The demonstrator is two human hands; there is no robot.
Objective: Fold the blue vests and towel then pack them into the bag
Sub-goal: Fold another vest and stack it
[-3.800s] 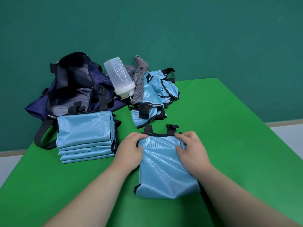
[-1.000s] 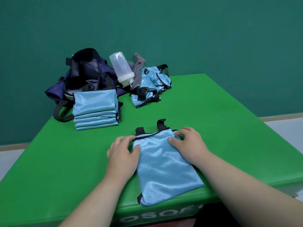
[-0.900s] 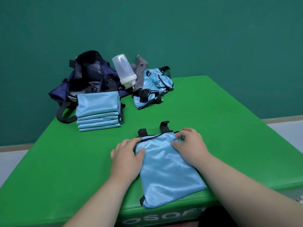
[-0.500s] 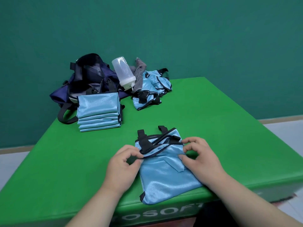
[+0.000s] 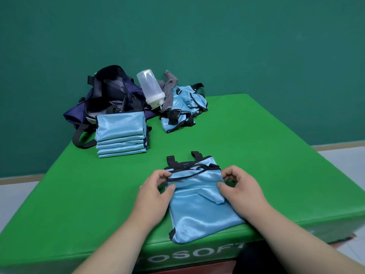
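— Head view: where is the bag [image 5: 110, 95]?
— On the far left corner of the table [image 5: 266, 147], slumped, with its mouth open toward us. Grey lining shows in it; what lies inside I cannot tell
— What is around it?
— A bottle [image 5: 151, 89] leans cap-down against its right side. Right of that, the grey towel [image 5: 170, 89] lies crumpled on a heap [image 5: 183, 109] of unfolded blue vests. A stack [image 5: 121, 133] of folded ones sits just in front of the bag, touching it
— And the hands?
— Both are on one vest [image 5: 199, 202] at the near edge, its lower corner just over the rim. The left hand [image 5: 154, 196] pinches the top left edge, fingers curled over the black trim and thumb pressed on the cloth below. The right hand [image 5: 243, 192] grips the top right corner the same way, fingers curled, thumb on the cloth
— How does the vest lie?
— Flat, except the top layer, which is raised and creased between the hands, with two black straps poking out beyond it
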